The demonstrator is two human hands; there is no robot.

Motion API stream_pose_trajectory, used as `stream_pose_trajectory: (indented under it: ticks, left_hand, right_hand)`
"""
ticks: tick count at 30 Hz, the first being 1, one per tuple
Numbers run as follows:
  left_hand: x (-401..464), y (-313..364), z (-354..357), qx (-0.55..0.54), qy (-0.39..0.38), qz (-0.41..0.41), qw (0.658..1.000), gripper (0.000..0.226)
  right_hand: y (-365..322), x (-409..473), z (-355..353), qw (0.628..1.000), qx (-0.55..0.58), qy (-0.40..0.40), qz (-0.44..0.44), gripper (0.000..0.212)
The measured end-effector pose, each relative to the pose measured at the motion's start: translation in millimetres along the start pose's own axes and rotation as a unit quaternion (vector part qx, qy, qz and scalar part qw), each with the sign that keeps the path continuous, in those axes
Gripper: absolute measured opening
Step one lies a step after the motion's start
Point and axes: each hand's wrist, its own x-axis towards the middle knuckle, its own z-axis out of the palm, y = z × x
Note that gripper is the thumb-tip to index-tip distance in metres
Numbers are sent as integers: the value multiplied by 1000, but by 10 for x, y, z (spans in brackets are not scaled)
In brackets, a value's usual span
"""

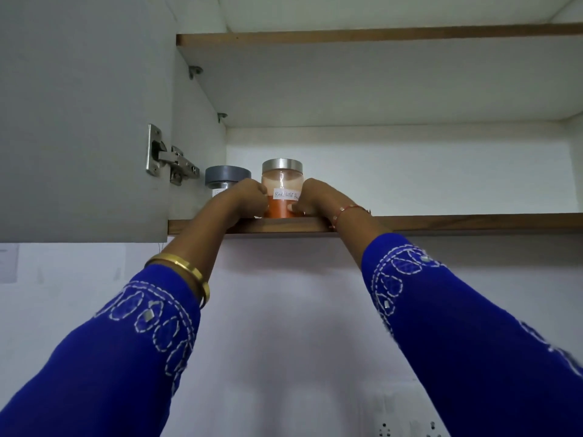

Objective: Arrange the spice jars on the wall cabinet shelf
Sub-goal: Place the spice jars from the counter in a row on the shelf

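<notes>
Blue sleeves (132,335) with white stitched ovals, orange-red powder in the steel-lidded jar (281,190), grey-lidded jar (224,179).

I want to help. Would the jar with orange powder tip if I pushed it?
Probably not easily: the orange powder jar looks squat, standing upright on the shelf. It likely feels fairly heavy, being over half full. Its clear sides look smooth, perhaps slippery.

Soft even indoor light, dim shade under the shelf (441,223), mild wide-angle bending at edges, slightly soft focus

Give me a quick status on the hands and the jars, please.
Left hand and right hand grip the chilli jar on the shelf. Grey-lidded jar close at its left. Nothing blocking.
</notes>
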Motion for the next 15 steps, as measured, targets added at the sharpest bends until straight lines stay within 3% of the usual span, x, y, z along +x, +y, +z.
stream_pose_trajectory:
  ticks: [6,9,10,11,14,15]
  left_hand:
    - [162,-21,39,126,-6,0,992,30]
    - [166,11,91,169,4,-1,986,29]
    - [159,20,109,172,12,-2,985,29]
    - [153,26,126,163,28,0,986,29]
    - [76,1,138,41,131,19,990,35]
    - [5,-12,148,-6,188,39,981,38]
  right_hand:
    - [0,87,33,999,-51,-5,-7,34]
    - [5,52,4,998,-52,5,-17,9]
    - [23,69,4,999,-30,21,-10,19]
    - [21,32,-14,999,-23,32,-6,30]
    - [37,-78,-31,994,51,96,-28,16]
    - [35,-136,-43,987,86,129,-44,25]
